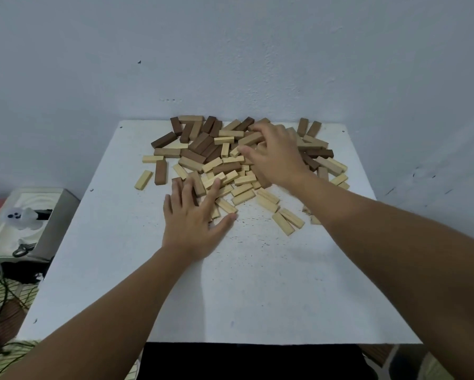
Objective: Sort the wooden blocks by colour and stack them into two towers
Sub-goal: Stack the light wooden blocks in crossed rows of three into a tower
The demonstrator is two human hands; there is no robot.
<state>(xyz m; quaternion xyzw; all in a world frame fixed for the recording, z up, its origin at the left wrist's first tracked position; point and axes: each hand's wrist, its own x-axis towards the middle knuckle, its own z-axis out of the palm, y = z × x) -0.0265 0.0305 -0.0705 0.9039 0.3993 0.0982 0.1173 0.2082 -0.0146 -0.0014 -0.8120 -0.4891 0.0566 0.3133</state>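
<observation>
Blocks: a mixed heap (225,160) of pale and dark wood on a white table (244,283), spreading from under both hands' fingertips; no tower begun.
Left hand (194,218): fingers straight and spread, lying flat on pale blocks at the heap's near edge; holding nothing.
Right hand (274,154): fingers curled round a tan block (251,139), thumb beneath it.
Handling: probably light, stiff, smooth; best pinched across the long sides; loose neighbours may slide.

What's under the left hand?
The left hand lies flat, fingers spread, on the near edge of the block pile. Pale blocks and one brown block show between its fingers; the white table is below. Anything under the palm is hidden.
</observation>
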